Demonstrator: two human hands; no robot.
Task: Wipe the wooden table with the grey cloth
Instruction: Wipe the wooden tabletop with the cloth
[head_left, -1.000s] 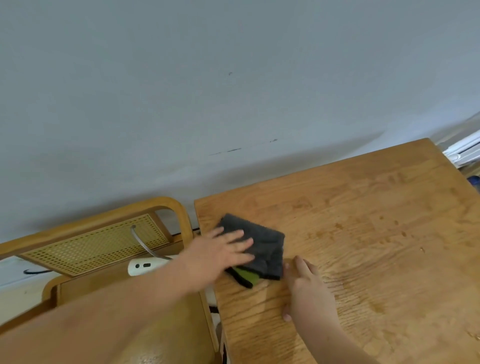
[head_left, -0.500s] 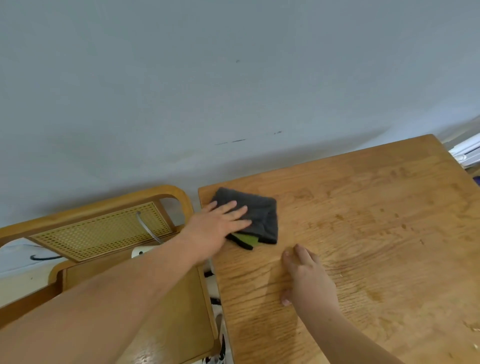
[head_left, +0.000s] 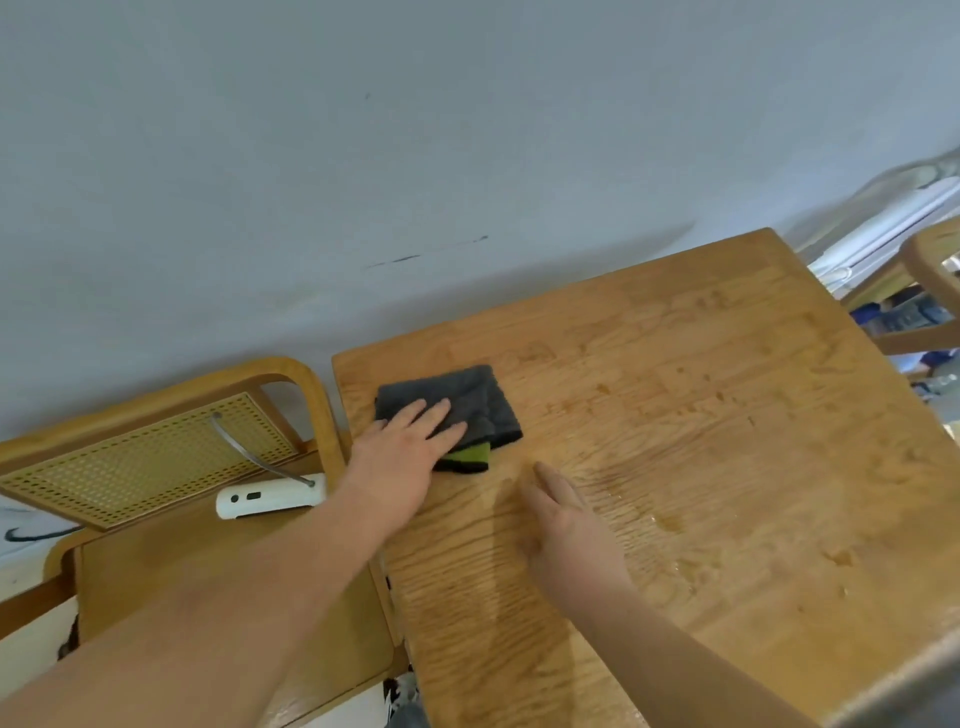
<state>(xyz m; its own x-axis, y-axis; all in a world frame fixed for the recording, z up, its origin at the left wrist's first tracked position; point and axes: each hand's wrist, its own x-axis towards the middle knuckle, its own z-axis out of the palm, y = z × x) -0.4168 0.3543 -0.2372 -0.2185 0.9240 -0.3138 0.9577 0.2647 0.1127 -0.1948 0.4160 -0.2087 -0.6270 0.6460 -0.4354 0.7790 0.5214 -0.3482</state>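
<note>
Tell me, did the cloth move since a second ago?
Yes. The left hand, flat on the grey cloth, slid it away from the person toward the wooden table's far left corner. The right hand stayed flat on the table nearby.

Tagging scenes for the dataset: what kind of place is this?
Probably a home dining or living corner: a wooden table pushed against a plain wall, a cane-backed wooden chair beside it, a second chair at the far right.

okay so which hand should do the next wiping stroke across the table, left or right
Left, most likely. The left hand already lies flat on the grey cloth at the far left corner of the wooden table. The right hand rests on bare wood beside the cloth, apart from it.
</note>
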